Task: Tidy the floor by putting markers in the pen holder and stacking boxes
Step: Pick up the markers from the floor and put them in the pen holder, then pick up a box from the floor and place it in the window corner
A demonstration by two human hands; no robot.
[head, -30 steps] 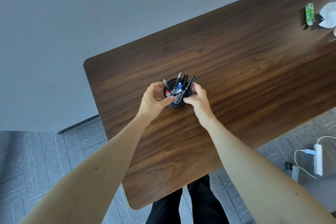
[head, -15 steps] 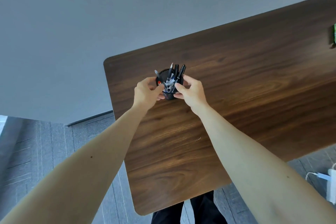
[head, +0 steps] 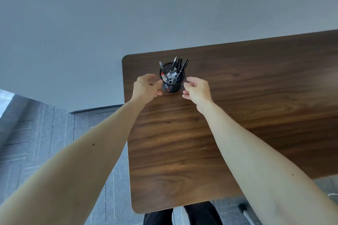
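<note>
A black mesh pen holder (head: 171,86) stands upright on the dark wooden table (head: 237,115), near its far left corner. Several markers and pens (head: 174,71) stick out of its top. My left hand (head: 146,86) hovers just left of the holder with fingers curled and apart, holding nothing. On the other side, my right hand (head: 196,87) is also open and a small gap away from the holder. No boxes are in view.
A grey wall rises behind the table. Grey carpet tiles (head: 36,133) cover the floor to the left. My dark trousers (head: 182,215) show below the table's near edge, and a white cable (head: 332,195) lies at the lower right.
Both hands gripped the pen holder and carried it toward the table's far left corner. They have now let go and drawn slightly apart, leaving it standing.
</note>
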